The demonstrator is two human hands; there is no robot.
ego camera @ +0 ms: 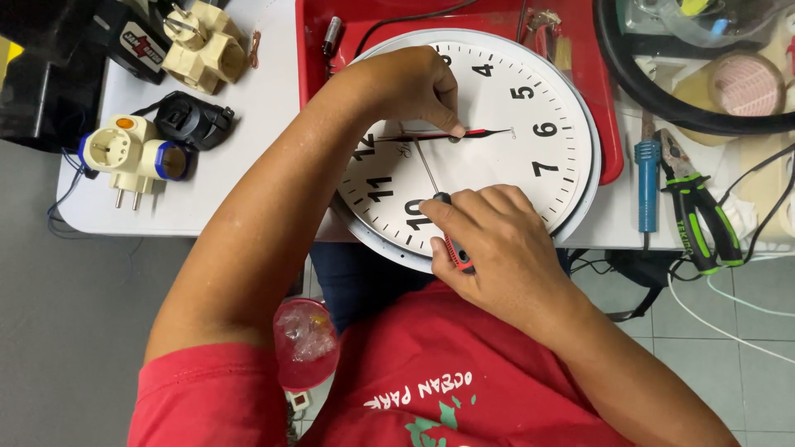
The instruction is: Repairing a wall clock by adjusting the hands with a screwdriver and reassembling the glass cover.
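White and round, one wall clock (530, 124) lies face up at the table's near edge, partly on a red tray (609, 124) and partly overhanging toward the person. Its hands (489, 132) lie along one line across the centre, black with a red one among them; how many there are I cannot tell where they overlap.

Two hands work on it. The left hand (414, 87) rests on the dial, fingertips pinched together at the hub where the clock hands meet. The right hand (497, 240) is closed around the red-and-black handle of one screwdriver (443, 223), whose thin shaft runs up across the face to the centre. The left hand hides several of the numerals, and the right hand covers the clock's lower rim.

On the white table (265, 108) to the left sit three plug adapters: one cream (203, 41), one black (195, 120), and one cream with blue parts (137, 157). To the right lie one blue-handled tool (647, 186), possibly a soldering iron, and one pair of green-and-black pliers (700, 215). A roll of tape (748, 83) sits behind a thick black ring cut off by the frame's top. Things at the tray's far edge are too cropped to make out.
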